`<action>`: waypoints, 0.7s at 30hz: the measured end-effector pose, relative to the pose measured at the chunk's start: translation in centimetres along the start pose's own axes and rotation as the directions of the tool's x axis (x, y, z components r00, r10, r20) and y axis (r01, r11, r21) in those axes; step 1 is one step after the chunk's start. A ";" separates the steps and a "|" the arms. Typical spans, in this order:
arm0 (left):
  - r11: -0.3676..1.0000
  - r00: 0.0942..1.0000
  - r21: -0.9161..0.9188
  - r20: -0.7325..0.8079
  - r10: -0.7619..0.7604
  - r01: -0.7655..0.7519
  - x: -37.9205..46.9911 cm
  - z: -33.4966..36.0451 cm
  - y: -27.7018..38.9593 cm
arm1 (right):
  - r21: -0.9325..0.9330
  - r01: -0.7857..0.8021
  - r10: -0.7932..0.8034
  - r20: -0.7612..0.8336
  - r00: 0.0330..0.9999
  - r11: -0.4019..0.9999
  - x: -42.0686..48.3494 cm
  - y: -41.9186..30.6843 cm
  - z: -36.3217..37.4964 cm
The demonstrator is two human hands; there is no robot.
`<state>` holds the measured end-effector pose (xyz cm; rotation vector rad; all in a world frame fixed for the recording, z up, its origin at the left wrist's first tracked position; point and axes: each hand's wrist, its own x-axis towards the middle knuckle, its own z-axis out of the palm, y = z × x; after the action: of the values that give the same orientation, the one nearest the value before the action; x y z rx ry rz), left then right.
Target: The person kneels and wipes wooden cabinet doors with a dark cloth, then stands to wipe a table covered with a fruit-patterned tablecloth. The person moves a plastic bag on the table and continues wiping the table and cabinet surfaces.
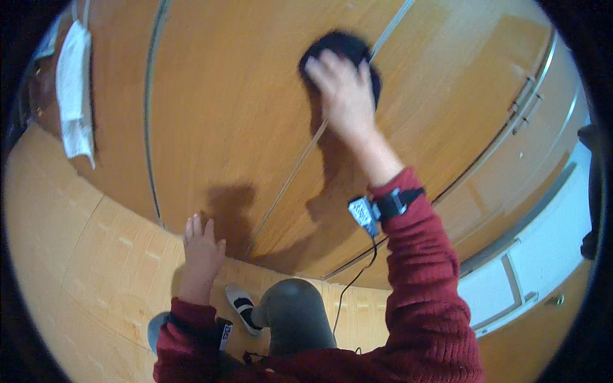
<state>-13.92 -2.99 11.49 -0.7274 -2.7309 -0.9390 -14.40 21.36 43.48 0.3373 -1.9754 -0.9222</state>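
Note:
My right hand (342, 93) lies spread over a dark cloth (337, 43), pressing it against the front of a wooden cabinet door (225, 119). Both the hand and the cloth are somewhat blurred, and the cloth covers part of the seam between two panels. Lower left, my left hand (203, 253) has its fingers apart and holds nothing; it is near the bottom of the panels, and I cannot tell whether it touches them. A device with a cable (365, 215) is strapped to my right wrist.
A white towel (75, 91) hangs at the left. Wooden flooring (110, 268) runs along the cabinet's base, with my knee (294, 311) and one foot (242, 309) close to it. Metal hinges (524, 103) and a white panelled surface (493, 287) are at the right.

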 end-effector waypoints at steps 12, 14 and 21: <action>0.987 0.985 0.045 0.069 -0.156 0.153 -1.8 -3.4 -1.7 | 0.440 0.189 -0.396 0.445 0.803 0.878 -6.6 -4.6 0.9; 0.992 0.987 0.030 0.105 -0.125 0.122 -1.9 -3.5 -1.6 | 0.370 0.259 -0.331 0.146 0.932 0.892 -2.7 0.3 -1.3; 0.997 0.997 -0.027 -0.017 -0.071 0.070 -1.9 -4.4 -0.8 | -0.167 -0.164 0.139 -0.155 0.978 0.972 14.1 11.1 -1.6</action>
<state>-12.71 -6.99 14.01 -0.6275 -2.7495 -0.9929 -19.66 20.36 60.68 0.1430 -1.7479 -0.9420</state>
